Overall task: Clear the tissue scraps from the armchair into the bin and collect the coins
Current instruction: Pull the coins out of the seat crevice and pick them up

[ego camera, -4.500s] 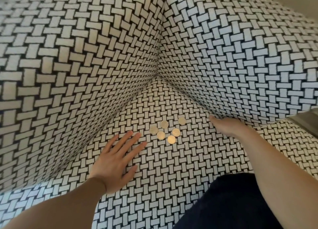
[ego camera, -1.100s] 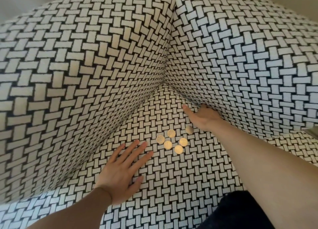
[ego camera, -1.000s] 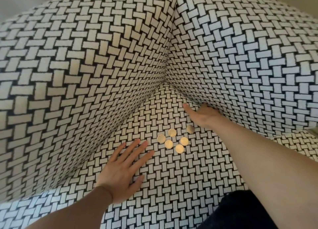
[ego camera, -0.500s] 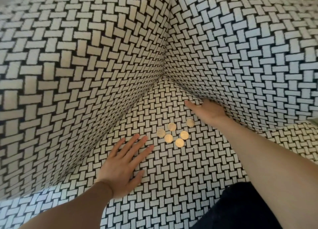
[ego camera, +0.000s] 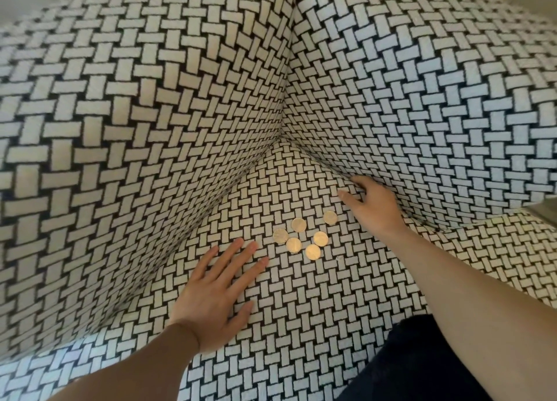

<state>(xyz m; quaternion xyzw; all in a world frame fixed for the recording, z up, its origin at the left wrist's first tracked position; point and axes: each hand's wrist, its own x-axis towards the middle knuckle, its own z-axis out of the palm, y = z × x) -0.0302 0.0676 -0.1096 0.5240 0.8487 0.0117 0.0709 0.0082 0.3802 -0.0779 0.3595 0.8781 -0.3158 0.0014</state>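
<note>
The armchair [ego camera: 150, 114] fills the head view, covered all over in a black-and-white basket-weave fabric; its back and side panels meet in a corner above the seat. Six gold-coloured coins [ego camera: 293, 245] lie loose on the seat cushion in a small cluster between the two hands, close together and flat. Whatever is stamped on their faces is too small to read.

The left hand [ego camera: 217, 298] lies palm down on the seat, fingers straight and spread, its fingertips just beside the nearest coin but not touching it. The right hand [ego camera: 373, 207] reaches to the crease where the seat meets the right side panel, fingers stretched out and only lightly bent, tips pressed against the fabric, holding nothing. One coin lies just beside its knuckles. A dark garment [ego camera: 407, 364] shows under the right forearm at the lower edge.
</note>
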